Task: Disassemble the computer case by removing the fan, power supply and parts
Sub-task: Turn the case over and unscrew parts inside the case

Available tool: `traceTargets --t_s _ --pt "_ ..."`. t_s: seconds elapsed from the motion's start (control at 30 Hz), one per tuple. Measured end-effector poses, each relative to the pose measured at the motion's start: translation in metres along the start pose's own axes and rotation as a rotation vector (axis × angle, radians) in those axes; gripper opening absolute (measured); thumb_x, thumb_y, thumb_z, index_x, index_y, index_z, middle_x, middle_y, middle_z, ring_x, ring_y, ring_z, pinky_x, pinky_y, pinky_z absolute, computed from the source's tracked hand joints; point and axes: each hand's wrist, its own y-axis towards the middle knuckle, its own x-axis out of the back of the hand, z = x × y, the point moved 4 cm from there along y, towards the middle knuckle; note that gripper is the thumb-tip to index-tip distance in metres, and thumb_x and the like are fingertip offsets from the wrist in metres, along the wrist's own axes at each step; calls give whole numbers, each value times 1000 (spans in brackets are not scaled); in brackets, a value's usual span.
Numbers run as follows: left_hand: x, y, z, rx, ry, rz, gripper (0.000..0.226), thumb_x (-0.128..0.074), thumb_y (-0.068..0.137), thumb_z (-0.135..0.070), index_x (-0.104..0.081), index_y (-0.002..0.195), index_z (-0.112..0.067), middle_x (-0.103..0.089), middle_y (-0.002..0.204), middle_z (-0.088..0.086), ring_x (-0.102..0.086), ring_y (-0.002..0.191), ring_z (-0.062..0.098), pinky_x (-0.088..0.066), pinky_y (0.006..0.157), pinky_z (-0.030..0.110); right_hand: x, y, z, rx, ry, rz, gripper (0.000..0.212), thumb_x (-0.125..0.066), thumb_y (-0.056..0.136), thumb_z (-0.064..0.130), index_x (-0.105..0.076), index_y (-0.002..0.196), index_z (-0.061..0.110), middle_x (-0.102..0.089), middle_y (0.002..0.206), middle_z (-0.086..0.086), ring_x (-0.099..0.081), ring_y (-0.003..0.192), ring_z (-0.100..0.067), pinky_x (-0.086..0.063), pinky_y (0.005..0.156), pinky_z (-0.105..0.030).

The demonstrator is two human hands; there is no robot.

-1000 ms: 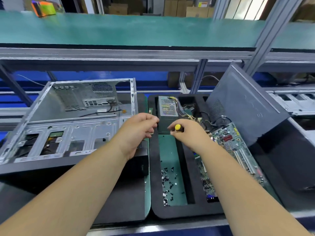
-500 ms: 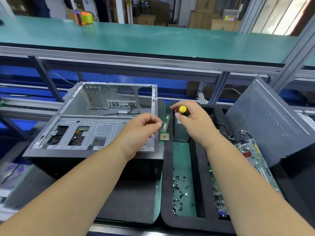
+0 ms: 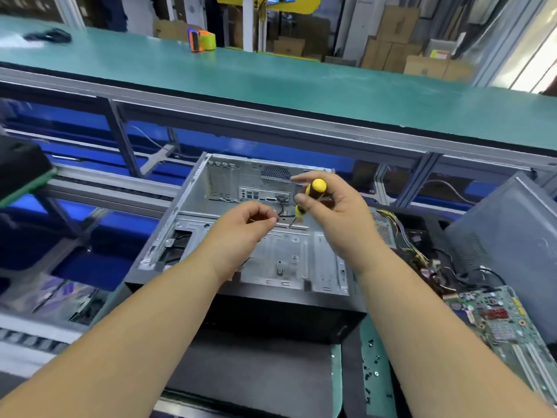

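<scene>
The likeliest trouble was a slip: the right hand (image 3: 334, 212) held the yellow-and-black screwdriver (image 3: 310, 200) in a loose grip, thumb and curled fingers on the handle and the forefinger stretched out free, so the tip, hanging just above the case floor, could have skated off a screw head or dropped a freed screw among the brackets. The left hand (image 3: 244, 227) was clenched to a pinch around something small and thin, too blurred to name; had it been a cable end or a screw, a tug or a fumble could have lost it inside the computer case (image 3: 259, 254). That case lay open on its side at the middle of the surface (image 3: 336, 372), directly under both hands, with the screwdriver tip just right of the left fingertips and close to the black cable (image 3: 281, 206) near the rear port panel. It appeared already stripped: the power supply (image 3: 384, 229) with its wire bundle sat to the right, just beside the case, the motherboard (image 3: 500, 321) lay nearer on the right, and loose screws (image 3: 372, 372) were scattered at the near right, well apart from either grip.
</scene>
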Motion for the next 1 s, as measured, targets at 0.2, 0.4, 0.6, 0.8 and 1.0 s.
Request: traceTargets --t_s 0.2,0.4,0.6,0.8,1.0 --pt "61 15 20 -11 86 -90 13 -63 91 -15 -68 85 -26 -63 79 -12 -56 71 1 -45 69 15 -57 21 8 -31 12 46 21 -69 92 21 -69 106 36 -61 89 15 -64 87 -15 -57 83 -41" --pt "99 34 37 -36 192 -75 14 -63 90 -14 -67 87 -27 -62 82 -10 -55 73 8 -45 68 16 -95 31 4 -77 13 63 17 -67 90 29 -68 103 40 -61 83 17 -66 78 -9 -58 80 -48" --pt "101 59 43 -135 370 -23 14 -61 88 -19 -63 88 -32 -58 94 -9 -57 83 11 -50 78 31 -109 35 3 -102 -27 68 17 -67 87 37 -68 105 39 -63 85 10 -66 77 -9 -57 78 -51" --pt "82 96 45 -222 882 139 23 -43 97 -40 -57 112 -28 -53 112 -2 -49 103 20 -44 82 37 -113 31 2 -133 -35 34 17 -67 88 32 -69 104 38 -66 89 8 -65 85 -24 -57 78 -51" --pt "65 112 65 -131 1156 441 46 -18 99 -51 -55 93 -24 -62 107 3 -51 91 22 -39 74 36 -111 26 5 -138 -27 -9 18 -66 88 30 -70 104 37 -64 93 -1 -61 88 -33 -56 78 -54"
